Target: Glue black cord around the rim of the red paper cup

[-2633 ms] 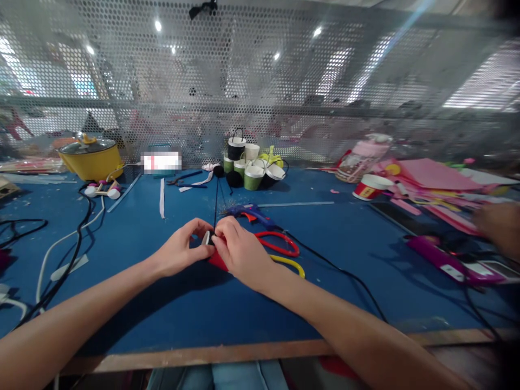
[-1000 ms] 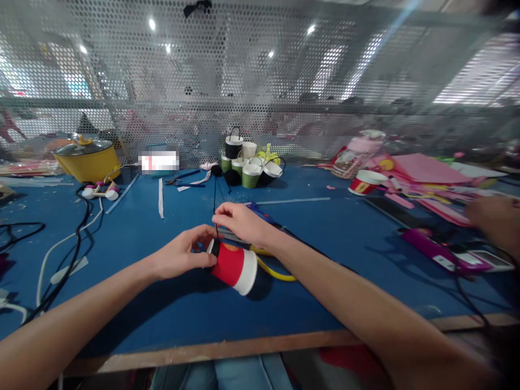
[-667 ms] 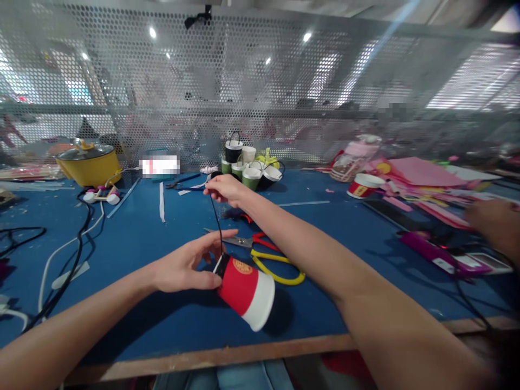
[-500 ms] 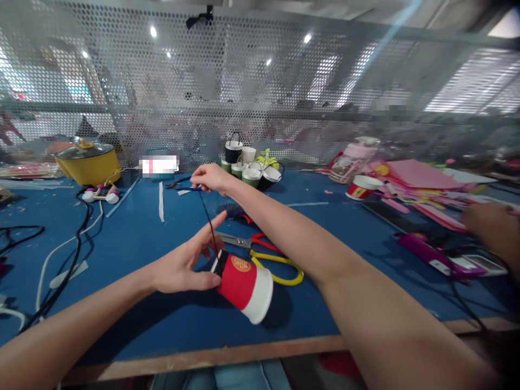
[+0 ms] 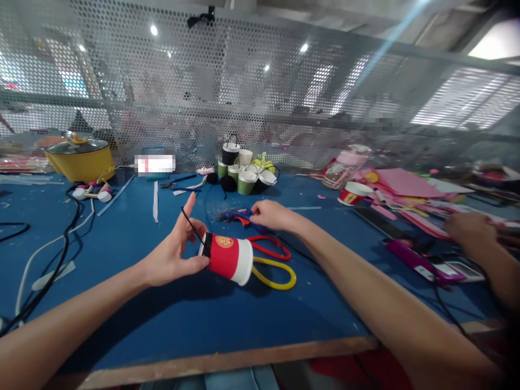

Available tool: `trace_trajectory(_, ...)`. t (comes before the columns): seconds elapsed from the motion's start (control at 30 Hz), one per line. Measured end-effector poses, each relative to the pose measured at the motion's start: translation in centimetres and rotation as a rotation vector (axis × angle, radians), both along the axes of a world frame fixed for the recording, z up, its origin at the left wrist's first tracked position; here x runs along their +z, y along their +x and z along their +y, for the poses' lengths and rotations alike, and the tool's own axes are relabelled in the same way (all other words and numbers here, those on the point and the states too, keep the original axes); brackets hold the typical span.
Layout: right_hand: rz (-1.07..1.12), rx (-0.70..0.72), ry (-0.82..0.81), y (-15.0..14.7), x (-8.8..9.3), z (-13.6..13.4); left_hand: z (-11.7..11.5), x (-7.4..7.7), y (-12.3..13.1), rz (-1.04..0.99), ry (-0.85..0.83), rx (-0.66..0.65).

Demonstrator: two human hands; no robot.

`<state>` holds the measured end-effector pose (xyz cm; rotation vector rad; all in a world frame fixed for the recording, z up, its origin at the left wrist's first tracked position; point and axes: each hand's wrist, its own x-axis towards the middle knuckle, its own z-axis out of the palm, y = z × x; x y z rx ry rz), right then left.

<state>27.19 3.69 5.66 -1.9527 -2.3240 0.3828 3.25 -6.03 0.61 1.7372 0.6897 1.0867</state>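
- so the left hand (image 5: 173,260) is holding a red-and-white paper cup (image 5: 228,259) tipped on its side, hovering just over the middle of the blue surface (image 5: 203,325)
- its fingers (image 5: 194,264) are wrapping the cup's black-banded base, thumb pressing underneath, while the index finger is sticking straight up toward 12
- a thin black string (image 5: 190,225) is running from the cup's base up toward 11, crossing in front of that raised finger
- the right hand (image 5: 273,215) is reaching out at about 1 o'clock from the cup and resting on a blue glue gun (image 5: 233,215); its fingers (image 5: 258,210) are lying over the gun, but honestly I can't tell if they're actually gripping it or just touching
- scissors (image 5: 273,259) with red and yellow handles are lying at 3 o'clock, just beside the cup's open rim
- way back at 12, a bunch of small cups (image 5: 245,176) is sitting near the mesh wall (image 5: 260,97)
- a yellow pot (image 5: 79,160) is sitting at 10
- another person's hand (image 5: 467,230) is hovering at 3, far right, near a purple device (image 5: 422,261), with pink sheets (image 5: 402,181) piling up at 2
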Motion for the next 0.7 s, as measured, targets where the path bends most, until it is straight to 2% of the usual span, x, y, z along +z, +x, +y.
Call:
trace_trajectory(0.13,-0.071,-0.011,-0.078,0.2,-2.3,-0.8,0.0,-0.2,0.0,0.035,-0.009,0.008)
trace_trajectory(0.3,0.058,-0.083,-0.002,0.2,-3.4,-0.4,0.1,-0.3,-0.1,0.068,-0.026,0.026)
trace_trajectory(0.4,0.2,-0.116,-0.001,0.7,-2.7,-0.9,0.3,-0.4,-0.2,0.072,-0.027,0.028)
trace_trajectory(0.53,0.425,-0.036,-0.099,1.2,-0.8,-2.6,0.5,-0.3,-0.5,0.07,-0.026,0.029)
trace_trajectory(0.6,0.666,0.002,-0.22,1.2,-0.1,-3.4,0.5,-0.3,-0.6,0.074,-0.025,0.034)
trace_trajectory(0.7,0.997,-0.039,-0.382,0.9,0.3,-4.1,0.6,-0.2,-0.7,0.085,-0.023,0.035)
